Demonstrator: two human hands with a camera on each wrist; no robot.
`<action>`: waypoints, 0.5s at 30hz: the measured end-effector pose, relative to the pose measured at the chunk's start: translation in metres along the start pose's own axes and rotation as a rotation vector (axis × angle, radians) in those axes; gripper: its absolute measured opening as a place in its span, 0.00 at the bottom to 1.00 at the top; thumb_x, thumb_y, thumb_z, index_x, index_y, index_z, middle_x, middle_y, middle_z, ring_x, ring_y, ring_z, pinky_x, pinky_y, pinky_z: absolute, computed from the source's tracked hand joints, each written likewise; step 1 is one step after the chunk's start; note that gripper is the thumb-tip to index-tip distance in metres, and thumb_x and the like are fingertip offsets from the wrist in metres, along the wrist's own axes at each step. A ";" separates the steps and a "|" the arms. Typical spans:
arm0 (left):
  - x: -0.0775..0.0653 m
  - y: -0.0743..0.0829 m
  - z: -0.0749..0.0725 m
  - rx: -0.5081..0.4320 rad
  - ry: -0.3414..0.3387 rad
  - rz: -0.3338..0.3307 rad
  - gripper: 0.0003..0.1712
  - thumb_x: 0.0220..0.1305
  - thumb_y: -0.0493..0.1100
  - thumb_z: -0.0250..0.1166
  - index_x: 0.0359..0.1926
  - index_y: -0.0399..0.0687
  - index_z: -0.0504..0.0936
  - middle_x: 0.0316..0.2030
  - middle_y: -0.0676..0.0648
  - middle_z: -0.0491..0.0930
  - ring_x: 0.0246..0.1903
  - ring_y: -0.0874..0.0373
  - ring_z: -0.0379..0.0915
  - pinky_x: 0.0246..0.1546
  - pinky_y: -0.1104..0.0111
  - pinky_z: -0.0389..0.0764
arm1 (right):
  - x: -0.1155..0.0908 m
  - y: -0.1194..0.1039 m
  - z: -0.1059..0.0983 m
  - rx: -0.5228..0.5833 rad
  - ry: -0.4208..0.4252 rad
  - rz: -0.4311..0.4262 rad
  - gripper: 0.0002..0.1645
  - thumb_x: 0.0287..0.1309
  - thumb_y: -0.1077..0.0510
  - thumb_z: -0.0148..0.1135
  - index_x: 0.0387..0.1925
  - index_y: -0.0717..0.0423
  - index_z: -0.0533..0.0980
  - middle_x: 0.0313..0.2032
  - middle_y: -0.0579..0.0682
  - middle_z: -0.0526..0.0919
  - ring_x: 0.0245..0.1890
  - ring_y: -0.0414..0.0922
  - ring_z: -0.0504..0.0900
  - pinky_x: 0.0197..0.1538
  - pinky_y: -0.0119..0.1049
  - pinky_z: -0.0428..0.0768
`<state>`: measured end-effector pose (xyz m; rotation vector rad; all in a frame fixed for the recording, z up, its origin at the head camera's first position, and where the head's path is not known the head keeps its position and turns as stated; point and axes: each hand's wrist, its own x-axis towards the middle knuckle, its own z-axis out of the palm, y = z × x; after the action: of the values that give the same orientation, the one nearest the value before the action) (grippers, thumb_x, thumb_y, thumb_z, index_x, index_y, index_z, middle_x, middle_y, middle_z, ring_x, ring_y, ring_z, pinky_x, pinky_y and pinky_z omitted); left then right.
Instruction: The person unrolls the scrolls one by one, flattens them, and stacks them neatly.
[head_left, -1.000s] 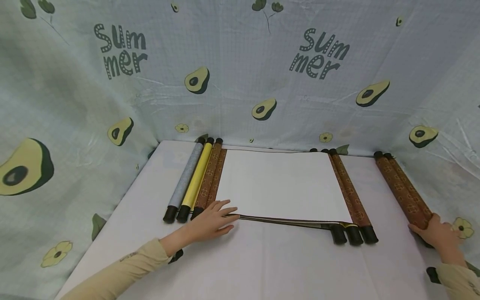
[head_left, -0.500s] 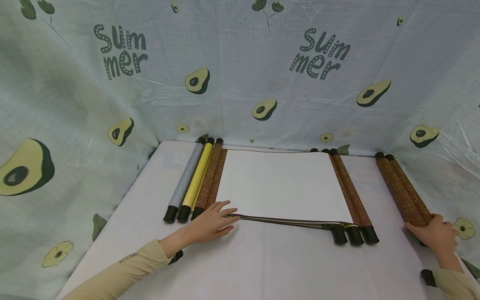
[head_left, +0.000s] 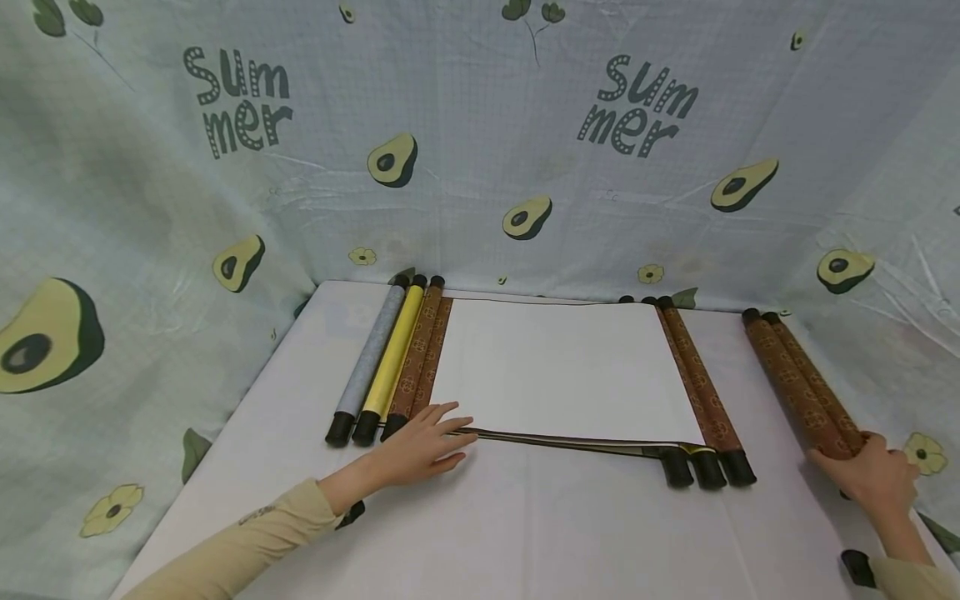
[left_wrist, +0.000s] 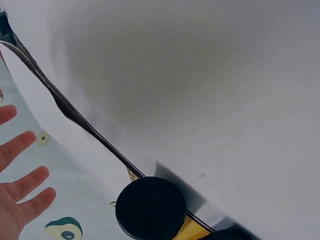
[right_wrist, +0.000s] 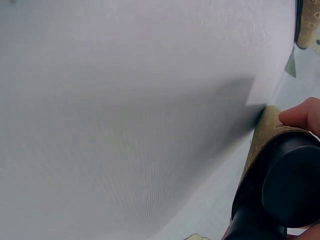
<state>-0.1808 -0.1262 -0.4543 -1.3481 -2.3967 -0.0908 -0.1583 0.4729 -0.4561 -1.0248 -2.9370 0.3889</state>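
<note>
A brown patterned scroll (head_left: 798, 392), rolled from both ends into two rods with black caps, is gripped near its front end by my right hand (head_left: 870, 477). In the right wrist view its black end cap (right_wrist: 292, 187) looms close, with a fingertip (right_wrist: 301, 114) on the brown roll. My left hand (head_left: 422, 446) has its fingers spread at the front left corner of a partly unrolled scroll with a blank white sheet (head_left: 562, 367). Those fingers (left_wrist: 30, 180) look straight in the left wrist view; contact with the sheet cannot be made out.
Left of the sheet lie a brown roll (head_left: 415, 358), a yellow roll (head_left: 395, 358) and a grey-blue roll (head_left: 371, 358). On its right is another brown roll (head_left: 701, 379), beside black end caps (head_left: 678, 468). A printed cloth (head_left: 465, 167) walls the back and sides.
My right hand has shifted slightly left with the brown scroll, whose far end has come a little nearer. The left hand and the unrolled sheet stay in place.
</note>
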 end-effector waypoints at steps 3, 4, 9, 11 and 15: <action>-0.001 0.000 0.000 0.002 -0.003 0.004 0.17 0.57 0.47 0.60 0.48 0.54 0.78 0.50 0.48 0.76 0.55 0.46 0.67 0.52 0.56 0.70 | -0.005 -0.002 0.000 -0.011 0.002 -0.008 0.53 0.47 0.44 0.59 0.58 0.79 0.47 0.52 0.82 0.53 0.52 0.73 0.57 0.44 0.60 0.68; -0.001 0.000 0.000 0.002 -0.005 0.005 0.17 0.57 0.47 0.60 0.48 0.54 0.78 0.50 0.48 0.76 0.55 0.46 0.67 0.52 0.55 0.70 | -0.007 -0.003 0.000 -0.011 0.001 -0.009 0.53 0.47 0.44 0.59 0.59 0.79 0.47 0.52 0.82 0.53 0.52 0.74 0.56 0.44 0.60 0.68; 0.000 0.001 0.000 0.000 -0.027 0.005 0.17 0.58 0.48 0.59 0.49 0.54 0.77 0.51 0.49 0.76 0.55 0.46 0.66 0.52 0.55 0.70 | -0.018 -0.010 -0.001 0.002 0.027 -0.039 0.52 0.45 0.45 0.60 0.60 0.75 0.48 0.53 0.81 0.52 0.53 0.74 0.54 0.44 0.62 0.67; 0.000 0.001 0.000 0.001 -0.044 0.002 0.17 0.59 0.48 0.57 0.50 0.54 0.77 0.51 0.49 0.75 0.56 0.46 0.66 0.52 0.55 0.70 | -0.022 -0.014 -0.002 0.010 0.056 -0.066 0.51 0.44 0.46 0.61 0.59 0.74 0.49 0.52 0.80 0.53 0.52 0.74 0.55 0.43 0.63 0.66; 0.001 0.001 0.001 -0.003 -0.071 -0.006 0.17 0.60 0.49 0.56 0.50 0.55 0.77 0.52 0.49 0.75 0.56 0.45 0.65 0.53 0.54 0.69 | -0.028 -0.023 -0.005 0.034 0.112 -0.135 0.51 0.43 0.46 0.62 0.60 0.72 0.51 0.50 0.81 0.55 0.51 0.75 0.55 0.41 0.65 0.63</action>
<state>-0.1811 -0.1246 -0.4546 -1.3676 -2.4598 -0.0494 -0.1494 0.4397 -0.4437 -0.8110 -2.8679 0.3645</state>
